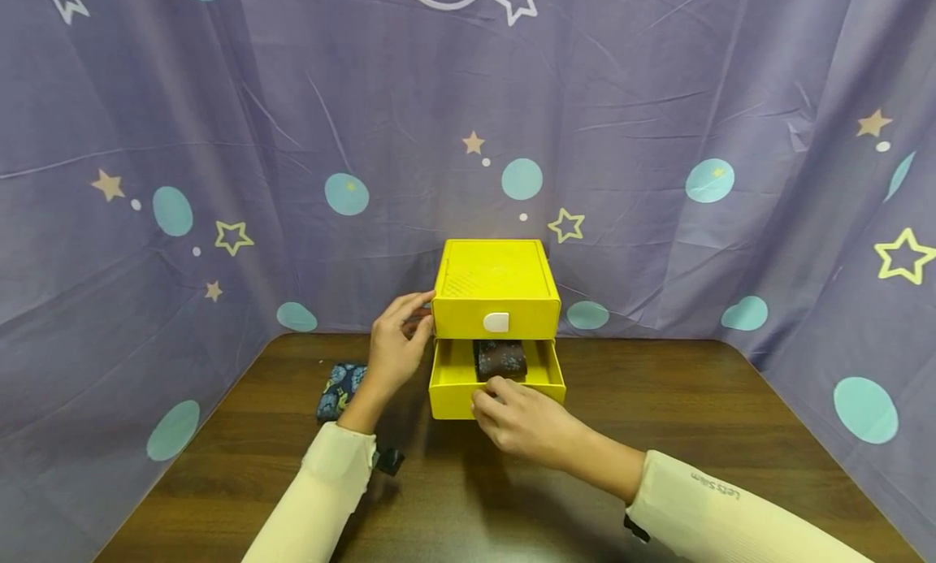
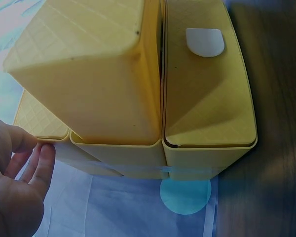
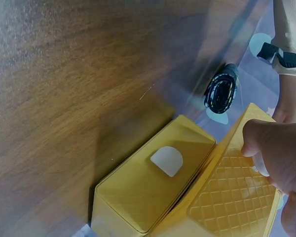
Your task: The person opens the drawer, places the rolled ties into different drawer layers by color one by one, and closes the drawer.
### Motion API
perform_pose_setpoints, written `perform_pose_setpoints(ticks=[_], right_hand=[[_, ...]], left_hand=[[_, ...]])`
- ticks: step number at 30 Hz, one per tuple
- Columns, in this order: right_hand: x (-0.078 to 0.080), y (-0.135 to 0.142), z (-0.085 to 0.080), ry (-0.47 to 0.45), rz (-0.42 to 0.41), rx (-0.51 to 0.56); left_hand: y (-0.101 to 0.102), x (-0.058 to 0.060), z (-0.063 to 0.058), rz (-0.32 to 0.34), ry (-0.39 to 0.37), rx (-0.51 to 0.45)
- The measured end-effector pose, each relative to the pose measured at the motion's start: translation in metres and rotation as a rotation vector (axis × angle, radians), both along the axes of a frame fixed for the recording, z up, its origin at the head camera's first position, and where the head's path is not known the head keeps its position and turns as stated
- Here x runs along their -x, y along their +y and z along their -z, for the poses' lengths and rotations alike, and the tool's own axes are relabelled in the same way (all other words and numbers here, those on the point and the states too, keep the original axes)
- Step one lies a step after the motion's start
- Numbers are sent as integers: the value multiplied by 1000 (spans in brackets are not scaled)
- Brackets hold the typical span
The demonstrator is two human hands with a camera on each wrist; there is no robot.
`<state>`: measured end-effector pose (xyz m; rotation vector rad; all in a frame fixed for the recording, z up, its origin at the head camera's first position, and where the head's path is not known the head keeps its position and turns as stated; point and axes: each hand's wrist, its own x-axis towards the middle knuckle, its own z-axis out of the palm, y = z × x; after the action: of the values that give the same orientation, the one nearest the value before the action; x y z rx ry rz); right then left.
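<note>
A yellow drawer unit [image 1: 499, 269] stands with its middle drawer [image 1: 453, 400] pulled out. Inside that drawer sits a dark rolled tie [image 1: 500, 360] with small flowers. My right hand [image 1: 522, 421] pinches the white tab handle [image 3: 260, 163] on the drawer's front, thumb on one side of it. At the unit's upper left side, my left hand [image 1: 397, 344] touches the edge near the top drawer [image 2: 42, 116] with its fingertips, fingers only slightly bent. The bottom drawer [image 3: 138, 185] is closed, with its own white tab handle [image 2: 205, 42]; the open drawer hides it from the head view.
A blue floral rolled fabric piece [image 1: 342, 391], possibly another tie, lies on the brown wooden table [image 1: 658, 409] left of the unit, beside my left forearm. A purple curtain [image 1: 629, 100] with stars and dots hangs close behind the unit and along both sides.
</note>
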<state>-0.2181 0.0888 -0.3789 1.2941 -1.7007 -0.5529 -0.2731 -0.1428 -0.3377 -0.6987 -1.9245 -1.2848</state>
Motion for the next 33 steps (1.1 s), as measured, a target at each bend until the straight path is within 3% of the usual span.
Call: perform_pose_setpoints(ticks=[7, 16, 26, 33], right_hand=[[7, -1, -1, -5, 32, -20], [16, -2, -2, 65, -4, -15], [20, -3, -1, -8, 14, 2], [23, -3, -1, 15, 22, -11]], left_hand=[[0, -1, -1, 9, -4, -13], [0, -3, -2, 12, -12, -20], [0, -2, -1, 1, -13, -10], [-1, -2, -1, -2, -11, -2]])
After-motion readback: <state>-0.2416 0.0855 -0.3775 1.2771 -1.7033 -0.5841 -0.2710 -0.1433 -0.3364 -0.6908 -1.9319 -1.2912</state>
